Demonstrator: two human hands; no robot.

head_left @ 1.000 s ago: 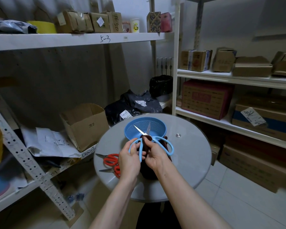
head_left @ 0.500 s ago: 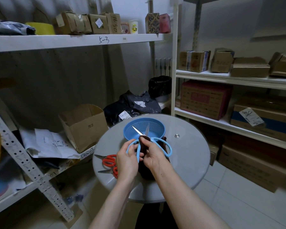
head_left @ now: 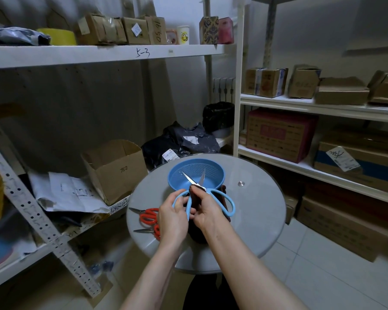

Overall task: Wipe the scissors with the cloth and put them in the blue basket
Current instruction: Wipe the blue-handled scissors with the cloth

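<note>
Blue-handled scissors (head_left: 229,202) are held above the round table, their blades spread open and pointing toward the blue basket (head_left: 211,170). My left hand (head_left: 173,217) grips the left handle loop. My right hand (head_left: 208,214) pinches a dark brown cloth (head_left: 198,189) against the scissors near the pivot. The rest of the cloth hangs down under my hands. The round blue basket sits on the table just beyond the blade tips.
Two red-handled scissors (head_left: 148,217) lie on the round grey table (head_left: 262,211) left of my hands. Metal shelves with cardboard boxes stand on the left and right. An open box (head_left: 115,170) sits on the left shelf.
The hands and the scissors have stayed nearly in place above the table. The cloth shifts slightly at the pivot of the blades.
</note>
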